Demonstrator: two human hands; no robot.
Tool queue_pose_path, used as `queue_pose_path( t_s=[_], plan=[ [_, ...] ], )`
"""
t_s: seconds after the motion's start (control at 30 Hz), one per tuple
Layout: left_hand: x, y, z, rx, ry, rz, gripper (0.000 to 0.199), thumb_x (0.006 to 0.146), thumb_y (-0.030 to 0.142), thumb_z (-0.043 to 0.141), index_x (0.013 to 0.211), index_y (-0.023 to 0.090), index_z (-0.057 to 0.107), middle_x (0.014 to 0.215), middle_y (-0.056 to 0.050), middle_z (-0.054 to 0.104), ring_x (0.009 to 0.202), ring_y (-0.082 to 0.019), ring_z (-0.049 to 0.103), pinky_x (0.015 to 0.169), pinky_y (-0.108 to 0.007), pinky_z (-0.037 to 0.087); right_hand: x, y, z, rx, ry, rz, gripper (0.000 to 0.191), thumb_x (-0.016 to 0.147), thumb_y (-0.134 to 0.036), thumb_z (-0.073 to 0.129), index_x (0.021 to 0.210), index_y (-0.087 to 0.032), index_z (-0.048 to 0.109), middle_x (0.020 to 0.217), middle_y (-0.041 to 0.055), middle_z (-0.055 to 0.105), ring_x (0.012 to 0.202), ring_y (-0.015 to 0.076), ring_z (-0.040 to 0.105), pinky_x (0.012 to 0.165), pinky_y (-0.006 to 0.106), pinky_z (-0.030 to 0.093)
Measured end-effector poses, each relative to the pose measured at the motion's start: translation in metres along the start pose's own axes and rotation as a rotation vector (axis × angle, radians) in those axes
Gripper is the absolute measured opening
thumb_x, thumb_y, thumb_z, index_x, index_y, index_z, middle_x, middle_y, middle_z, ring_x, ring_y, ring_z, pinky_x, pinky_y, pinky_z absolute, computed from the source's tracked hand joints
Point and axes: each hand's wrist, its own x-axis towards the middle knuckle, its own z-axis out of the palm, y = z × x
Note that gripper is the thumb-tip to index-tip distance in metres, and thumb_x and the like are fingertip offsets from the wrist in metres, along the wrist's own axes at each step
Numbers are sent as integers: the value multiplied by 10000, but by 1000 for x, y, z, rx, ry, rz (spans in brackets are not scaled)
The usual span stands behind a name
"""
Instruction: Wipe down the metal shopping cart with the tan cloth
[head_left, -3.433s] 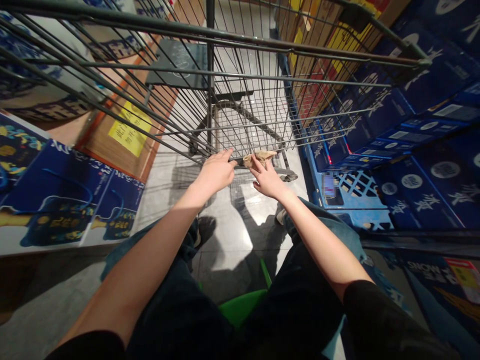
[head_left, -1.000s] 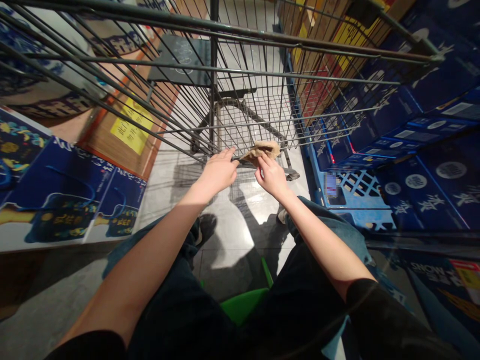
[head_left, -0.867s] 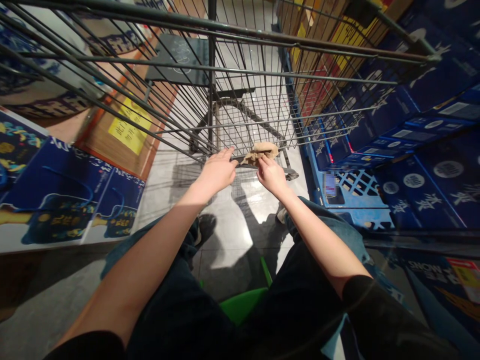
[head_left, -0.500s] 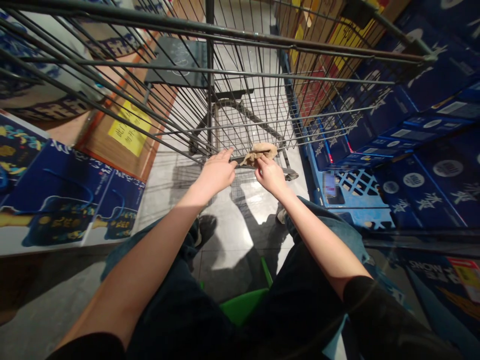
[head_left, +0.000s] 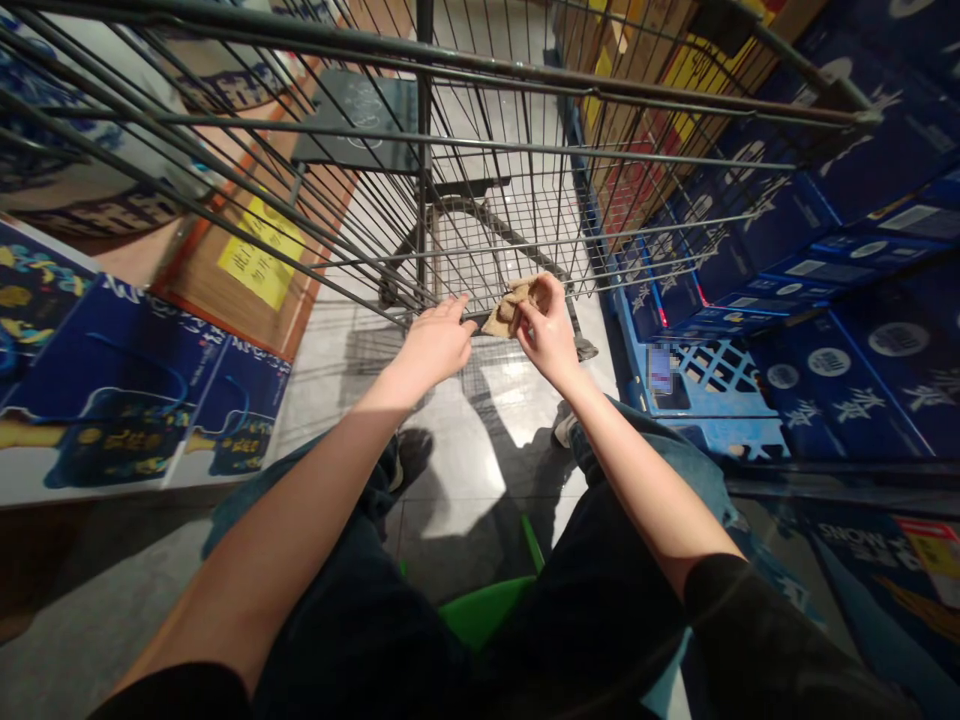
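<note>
A metal shopping cart spans the upper part of the view, its wire basket tilted towards me. Low on its frame, my left hand rests on a dark bar, with the fingers wrapped over it. My right hand pinches a crumpled tan cloth between thumb and fingers, just right of my left hand. The cloth lies against the same low bar, and a corner of it hangs to the left. A small gap separates the two hands.
Blue boxes are stacked on a blue plastic pallet at the right. On the left are blue-and-white jars, a wooden ledge with a yellow sign and dark blue gift boxes. A green seat shows between my legs.
My right hand has turned and lifted slightly, with its fingers now curled up around the cloth, which has bunched and shifted a little to the left. My left hand has stayed in place.
</note>
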Motion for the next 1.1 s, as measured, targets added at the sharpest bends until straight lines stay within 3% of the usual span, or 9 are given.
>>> queue_pose_path(
  t_s=[0.13, 0.37, 0.57, 0.73, 0.9, 1.03, 1.1],
  plan=[
    [0, 0, -1, 2, -8, -2, 428, 1010, 183, 502, 1350, 102, 749, 1730, -197, 421, 1580, -364, 473, 1266, -509, 458, -9, 0, 9, 34, -2, 21, 300, 978, -195, 583, 1266, -215, 664, 1819, 121, 174, 1656, 381, 325, 1202, 569, 554],
    [-1, 1, -2, -12, -8, -9, 439, 1003, 177, 506, 1361, 101, 748, 1719, -201, 435, 1576, -363, 479, 1268, -501, 456, -20, -2, 22, -81, -162, 71, 374, 950, -141, 552, 1316, -139, 631, 1667, 238, 465, 1554, 334, 501, 1250, 506, 504],
    [-2, -1, 2, -40, 33, 12, 422, 997, 173, 514, 1332, 109, 763, 1715, -201, 441, 1570, -372, 486, 1258, -525, 465, -14, -8, 12, -54, -69, 27, 348, 981, -177, 528, 1313, -162, 633, 1694, 221, 446, 1559, 343, 491, 1233, 573, 511],
    [-1, -1, 2, -52, 27, -7, 408, 980, 171, 546, 1314, 120, 774, 1711, -194, 451, 1566, -370, 493, 1252, -523, 475, -18, -10, 15, -97, -210, 17, 352, 923, -126, 556, 1257, -108, 666, 1630, 263, 514, 1560, 351, 487, 1304, 561, 437],
    [-1, -1, 1, -33, 22, 4, 439, 985, 167, 525, 1356, 104, 750, 1717, -197, 441, 1569, -368, 489, 1272, -516, 449, -15, -14, 12, -82, -159, 1, 342, 964, -149, 542, 1283, -115, 663, 1683, 240, 455, 1568, 332, 478, 1296, 533, 450],
    [-1, -1, 1, -25, 21, -4, 431, 977, 170, 524, 1328, 105, 764, 1717, -196, 441, 1568, -363, 490, 1258, -511, 465, -12, -13, 9, -114, -229, 29, 299, 931, -112, 568, 1198, -92, 699, 1612, 258, 531, 1514, 345, 537, 1283, 511, 470],
    [-1, -1, 1, -18, 15, -6, 436, 980, 180, 519, 1337, 113, 761, 1719, -187, 444, 1569, -354, 489, 1257, -501, 466, -11, -11, 7, -106, -190, 17, 273, 959, -148, 550, 1182, -119, 705, 1617, 233, 536, 1502, 335, 547, 1250, 517, 507]
  ],
)
